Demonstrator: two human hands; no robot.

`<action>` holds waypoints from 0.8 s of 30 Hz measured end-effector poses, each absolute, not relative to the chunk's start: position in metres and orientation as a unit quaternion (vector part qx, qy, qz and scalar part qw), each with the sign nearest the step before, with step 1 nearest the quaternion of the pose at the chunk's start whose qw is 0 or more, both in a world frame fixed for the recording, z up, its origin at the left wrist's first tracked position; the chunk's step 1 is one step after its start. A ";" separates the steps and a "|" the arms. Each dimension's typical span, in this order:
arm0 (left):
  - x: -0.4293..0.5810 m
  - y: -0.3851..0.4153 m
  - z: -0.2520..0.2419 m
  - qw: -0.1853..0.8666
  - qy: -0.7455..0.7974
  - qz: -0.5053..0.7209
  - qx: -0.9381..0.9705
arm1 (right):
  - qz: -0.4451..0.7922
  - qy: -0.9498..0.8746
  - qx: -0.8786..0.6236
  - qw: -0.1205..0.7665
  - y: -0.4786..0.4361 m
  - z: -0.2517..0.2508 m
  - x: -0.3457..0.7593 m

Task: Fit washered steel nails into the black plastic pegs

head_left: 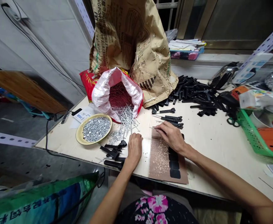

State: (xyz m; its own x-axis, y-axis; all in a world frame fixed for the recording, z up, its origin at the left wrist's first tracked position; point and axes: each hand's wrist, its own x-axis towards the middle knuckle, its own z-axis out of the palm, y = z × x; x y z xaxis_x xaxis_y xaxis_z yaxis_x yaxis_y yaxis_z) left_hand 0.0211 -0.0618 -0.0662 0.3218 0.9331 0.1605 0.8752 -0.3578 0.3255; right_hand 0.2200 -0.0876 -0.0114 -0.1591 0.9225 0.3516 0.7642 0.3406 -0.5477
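My left hand (pixel 135 145) rests on the table near the long metal pins (pixel 127 117), its fingers curled; what it may hold is hidden. Above the brown board (pixel 160 161), my right hand (pixel 170 135) pinches a thin metal pin (pixel 153 128). Beyond it lie several black plastic pieces with pins (pixel 171 119). More black pieces (pixel 112 152) are left of my left hand. A yellow bowl (pixel 78 137) holds small metal washers (pixel 96 128), and some washers (pixel 116 135) are loose beside it. Black square pads (pixel 175 173) and pale crumbs sit on the board.
An open white and red bag (pixel 100 93) of pins stands before a large brown paper sack (pixel 155 62). Behind right is a heap of black parts (pixel 194 93). Scissors (pixel 233 122) and a green basket (pixel 251 137) are at the right. A cable (pixel 47 133) hangs over the left edge.
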 end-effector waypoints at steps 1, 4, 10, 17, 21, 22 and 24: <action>0.019 -0.060 -0.069 0.098 0.561 0.165 0.805 | 0.123 -0.751 -0.562 0.324 -0.088 -0.012 0.219; 0.013 -0.058 -0.074 0.119 0.560 0.166 0.803 | 0.127 -0.748 -0.567 0.321 -0.089 -0.015 0.216; 0.016 -0.060 -0.067 0.156 0.578 0.213 0.772 | 0.142 -0.756 -0.561 0.305 -0.090 -0.018 0.213; 0.020 -0.053 -0.035 0.668 0.494 0.412 0.374 | 0.155 -0.775 -0.539 0.293 -0.092 -0.014 0.205; 0.022 -0.052 -0.018 0.769 0.412 0.421 0.248 | 0.133 -0.780 -0.545 0.278 -0.091 -0.008 0.200; 0.022 -0.052 -0.016 0.772 0.409 0.422 0.243 | 0.129 -0.780 -0.547 0.275 -0.091 -0.007 0.200; 0.024 -0.053 -0.014 0.771 0.410 0.426 0.238 | 0.120 -0.780 -0.549 0.275 -0.090 -0.005 0.200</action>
State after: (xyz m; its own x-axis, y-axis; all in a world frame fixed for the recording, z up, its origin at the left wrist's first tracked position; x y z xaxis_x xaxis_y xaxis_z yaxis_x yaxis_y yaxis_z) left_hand 0.0237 -0.0526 -0.0143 0.3018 0.8517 -0.4285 -0.4611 0.5238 0.7163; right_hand 0.1996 -0.0905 -0.0045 -0.2458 0.9224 0.2981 0.7903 0.3687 -0.4893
